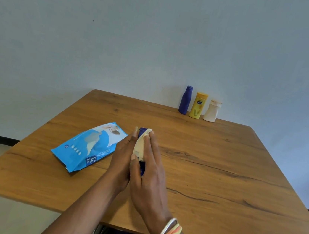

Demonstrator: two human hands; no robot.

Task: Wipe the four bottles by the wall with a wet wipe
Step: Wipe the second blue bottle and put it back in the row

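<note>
A dark blue bottle (141, 166) sits between my two hands above the middle of the table, mostly hidden. My left hand (120, 163) holds it from the left side. My right hand (147, 172) presses a crumpled pale wet wipe (140, 144) against the bottle's upper part, thumb over the front. Three more bottles stand in a row by the wall at the table's far edge: a tall dark blue bottle (185, 99), a yellow bottle (198, 105) and a white bottle (211, 111).
A light blue pack of wet wipes (89, 146) lies flat on the wooden table (220, 173) just left of my hands. A plain wall rises behind the table. Bangles circle my right wrist.
</note>
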